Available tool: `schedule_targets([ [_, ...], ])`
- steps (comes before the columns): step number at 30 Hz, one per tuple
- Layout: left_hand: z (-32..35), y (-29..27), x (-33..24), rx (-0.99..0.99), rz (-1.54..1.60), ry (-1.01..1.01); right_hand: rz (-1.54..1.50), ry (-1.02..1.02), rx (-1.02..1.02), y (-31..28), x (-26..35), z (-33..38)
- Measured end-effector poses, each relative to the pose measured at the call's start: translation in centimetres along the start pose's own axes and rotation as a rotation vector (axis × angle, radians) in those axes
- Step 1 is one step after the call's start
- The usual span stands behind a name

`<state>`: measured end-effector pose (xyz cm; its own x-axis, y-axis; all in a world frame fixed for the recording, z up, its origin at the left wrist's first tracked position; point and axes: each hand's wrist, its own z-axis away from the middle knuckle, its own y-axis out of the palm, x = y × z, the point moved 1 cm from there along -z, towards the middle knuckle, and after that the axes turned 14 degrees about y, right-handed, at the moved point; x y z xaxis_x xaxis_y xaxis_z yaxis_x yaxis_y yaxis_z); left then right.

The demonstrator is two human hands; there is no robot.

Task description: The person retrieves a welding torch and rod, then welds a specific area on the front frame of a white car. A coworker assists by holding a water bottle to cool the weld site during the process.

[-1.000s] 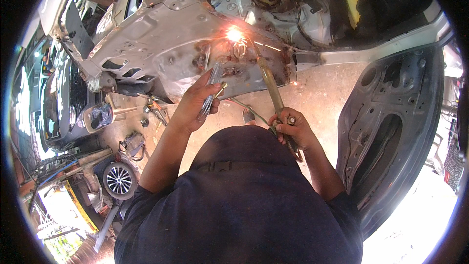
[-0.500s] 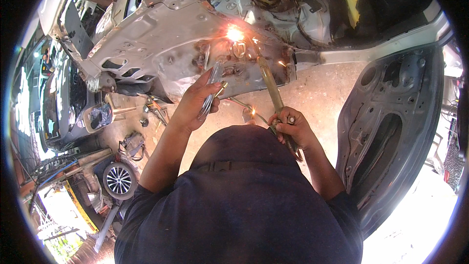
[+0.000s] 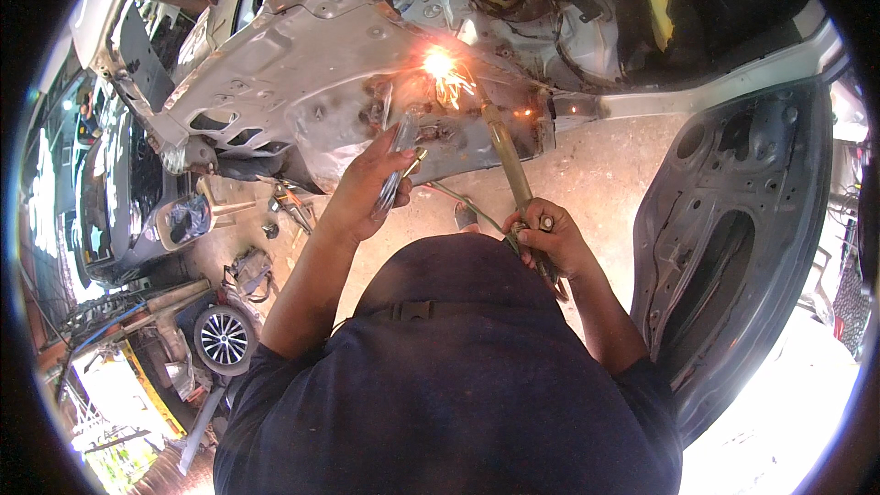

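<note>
Torch across near edge of metal panel; sparks over panel. Right hand: fingers clamped on torch. Left hand: fingers clamped on clear object near panel.

My left hand and right hand: two
Torch in my right hand: one
Bright glow before me: one
Spoked wheel at left: one
Dark door at right: one
</note>
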<state>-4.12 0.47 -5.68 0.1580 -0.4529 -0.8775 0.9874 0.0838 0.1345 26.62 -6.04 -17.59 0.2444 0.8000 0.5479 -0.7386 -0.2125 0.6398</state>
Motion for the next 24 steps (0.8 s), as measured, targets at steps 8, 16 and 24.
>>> schedule_targets([
  [8,0.09,-0.14,-0.05,-0.004,0.020,-0.011,-0.004,-0.002,-0.001,-0.07,0.07,0.03],
  [16,-0.21,-0.48,0.12,0.005,0.035,-0.014,0.037,0.008,-0.012,-0.07,0.13,-0.03],
  [24,-0.21,-0.79,0.26,0.019,0.022,-0.012,0.010,0.043,-0.019,0.06,0.05,0.55],
])
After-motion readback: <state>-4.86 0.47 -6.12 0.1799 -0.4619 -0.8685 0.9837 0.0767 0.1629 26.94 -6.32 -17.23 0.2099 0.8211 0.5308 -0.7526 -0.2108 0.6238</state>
